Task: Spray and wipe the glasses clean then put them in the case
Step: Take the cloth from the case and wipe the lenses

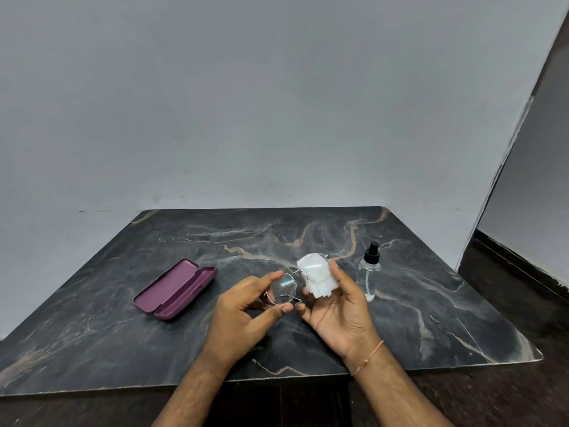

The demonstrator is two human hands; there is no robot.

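One pair of glasses point(295, 280) is held above the middle of the worktop point(123, 349), clear of its surface, between both hands. The left hand point(246, 315) pinches the rim of one lens between thumb and fingertips; its grip is narrow and closed on the frame. The right hand point(335, 306) holds one white wipe point(320, 285) folded behind the other lens, fingers curled round wipe and lens together. Risk assessment: the frame is thin wire, so pressure from the right hand while the left holds only one rim could twist the bridge or bend a rim. A bare fingertip on the left lens could smear it again. A slack pinch could let the glasses fall onto the hard worktop. One purple case point(175, 289) lies open, well to the left of the hands, lid hinged back; it is ready to receive the glasses. One clear spray bottle point(369, 272) with a black nozzle stands upright just right of the right hand; a sideways sweep of that hand could knock it over. One thin cord point(371, 355) circles the right wrist. Count: two hands, one of each other item.
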